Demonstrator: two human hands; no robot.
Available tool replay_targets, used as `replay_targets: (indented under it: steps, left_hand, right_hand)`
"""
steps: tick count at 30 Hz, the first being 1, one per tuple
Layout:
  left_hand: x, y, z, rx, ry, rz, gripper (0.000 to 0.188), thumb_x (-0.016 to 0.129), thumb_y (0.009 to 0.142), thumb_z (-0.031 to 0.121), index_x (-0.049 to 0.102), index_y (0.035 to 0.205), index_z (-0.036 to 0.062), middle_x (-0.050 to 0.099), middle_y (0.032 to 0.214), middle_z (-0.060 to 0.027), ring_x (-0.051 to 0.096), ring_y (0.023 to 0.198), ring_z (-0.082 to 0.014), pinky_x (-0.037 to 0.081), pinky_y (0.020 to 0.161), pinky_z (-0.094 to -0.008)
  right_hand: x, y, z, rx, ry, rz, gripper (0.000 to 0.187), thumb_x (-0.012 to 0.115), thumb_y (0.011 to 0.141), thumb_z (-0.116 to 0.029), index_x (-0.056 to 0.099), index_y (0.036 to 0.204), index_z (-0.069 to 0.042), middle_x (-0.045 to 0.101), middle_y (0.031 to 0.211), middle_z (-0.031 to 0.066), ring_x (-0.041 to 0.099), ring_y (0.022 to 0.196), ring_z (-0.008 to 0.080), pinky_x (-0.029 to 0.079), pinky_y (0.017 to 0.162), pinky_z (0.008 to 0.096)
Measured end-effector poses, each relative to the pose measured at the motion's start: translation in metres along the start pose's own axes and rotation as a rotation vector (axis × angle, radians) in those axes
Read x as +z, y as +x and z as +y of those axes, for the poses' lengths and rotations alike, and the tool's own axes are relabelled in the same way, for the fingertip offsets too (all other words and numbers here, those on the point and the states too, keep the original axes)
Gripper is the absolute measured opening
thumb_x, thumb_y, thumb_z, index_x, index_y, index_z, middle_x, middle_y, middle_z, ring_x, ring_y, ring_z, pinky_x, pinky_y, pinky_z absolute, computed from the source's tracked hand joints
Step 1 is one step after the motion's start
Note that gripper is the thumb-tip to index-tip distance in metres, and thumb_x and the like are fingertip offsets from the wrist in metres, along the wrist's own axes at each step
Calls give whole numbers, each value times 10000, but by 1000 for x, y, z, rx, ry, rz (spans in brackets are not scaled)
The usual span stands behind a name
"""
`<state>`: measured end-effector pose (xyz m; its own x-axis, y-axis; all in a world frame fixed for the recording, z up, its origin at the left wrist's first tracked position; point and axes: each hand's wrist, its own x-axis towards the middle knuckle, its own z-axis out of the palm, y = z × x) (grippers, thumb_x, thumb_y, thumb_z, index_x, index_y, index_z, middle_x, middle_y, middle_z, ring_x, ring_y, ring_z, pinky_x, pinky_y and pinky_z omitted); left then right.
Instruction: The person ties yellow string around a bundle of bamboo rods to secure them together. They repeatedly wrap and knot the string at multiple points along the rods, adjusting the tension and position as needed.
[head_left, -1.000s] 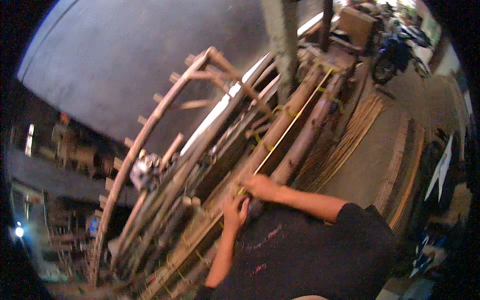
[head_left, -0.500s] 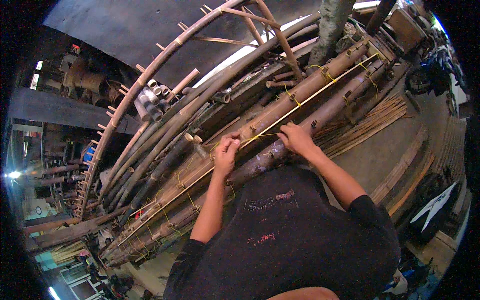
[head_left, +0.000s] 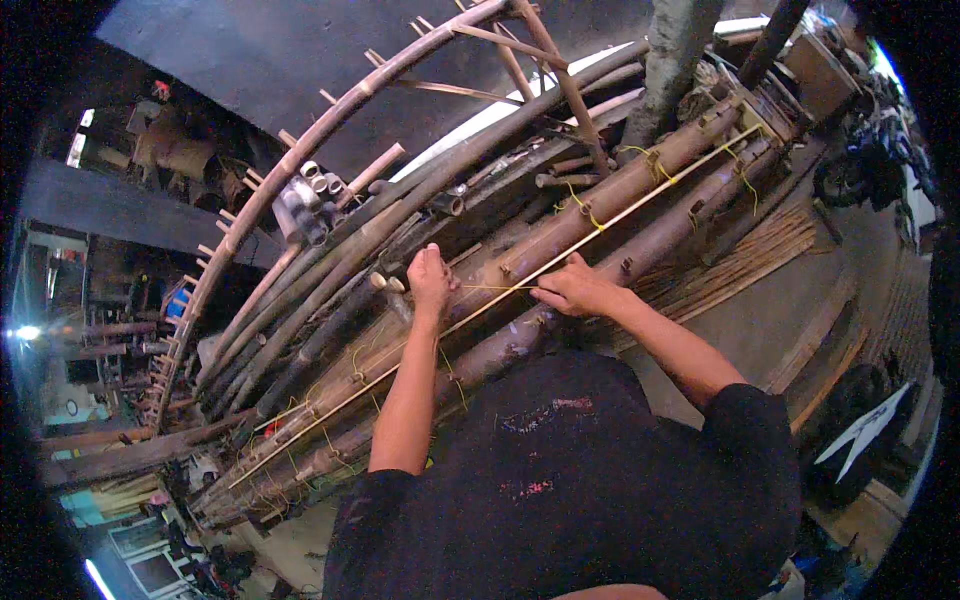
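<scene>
A thin yellow cord [head_left: 490, 288] stretches taut between my hands, crossing a long pale strip [head_left: 622, 220]. Raised at its left end is my left hand [head_left: 430, 284], fingers closed on the cord. My right hand [head_left: 574, 287] pinches the other end close to the strip, its back turned up. Beneath them run two long brown bamboo poles, the far pole [head_left: 552, 240] and the near pole [head_left: 662, 240], side by side on a slant. The strip lies lengthwise along them, and more yellow ties [head_left: 660, 168] hang around the poles.
A curved bamboo frame with short pegs [head_left: 291, 160] arches beyond a stack of dark poles [head_left: 370, 240]. Thin bamboo slats [head_left: 750, 250] lie on the floor to the right. A grey post [head_left: 672, 60] stands at the back, with a motorbike wheel [head_left: 838, 180] farther right.
My left hand has risen and shifted left, while my right hand has come slightly left and down. The cord between them now runs nearly level across the strip.
</scene>
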<state>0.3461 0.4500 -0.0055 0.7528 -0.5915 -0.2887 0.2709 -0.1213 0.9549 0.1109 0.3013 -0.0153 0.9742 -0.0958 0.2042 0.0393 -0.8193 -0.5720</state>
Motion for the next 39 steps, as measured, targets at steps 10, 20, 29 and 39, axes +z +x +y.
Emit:
replay_targets:
  steps: [10, 20, 29, 39]
  left_hand:
    - [32, -55, -14, 402, 720, -599, 316, 647, 926, 258, 665, 1161, 47, 699, 1111, -116, 631, 999, -180, 480, 903, -326]
    - [38, -59, -8, 300, 346, -318, 241, 588, 949, 174, 678, 1115, 24, 694, 1018, -88, 631, 881, -140, 492, 818, -290]
    - [23, -54, -6, 527, 707, -500, 172, 532, 843, 33, 628, 985, 16, 656, 928, -170, 649, 873, -332, 509, 796, -392]
    - [28, -79, -28, 897, 945, -307, 287, 631, 829, 51, 653, 1113, 9, 595, 1006, -208, 614, 911, -378, 491, 777, -441]
  right_hand:
    - [-52, 40, -35, 232, 738, 255, 305, 607, 950, -267, 632, 1102, -4, 665, 982, 123, 626, 927, 208, 481, 865, 353]
    - [32, 30, -32, 320, 275, 293, 263, 665, 867, -232, 659, 1027, -22, 652, 1010, 180, 623, 946, 383, 507, 856, 445]
    - [-1, 25, -43, -114, 133, 227, 216, 641, 891, -111, 589, 1084, -28, 621, 1199, 159, 618, 1034, 367, 527, 841, 406]
    - [21, 24, -35, 637, 560, 368, 306, 680, 888, -264, 658, 1058, -10, 686, 1004, 190, 667, 897, 368, 524, 796, 415]
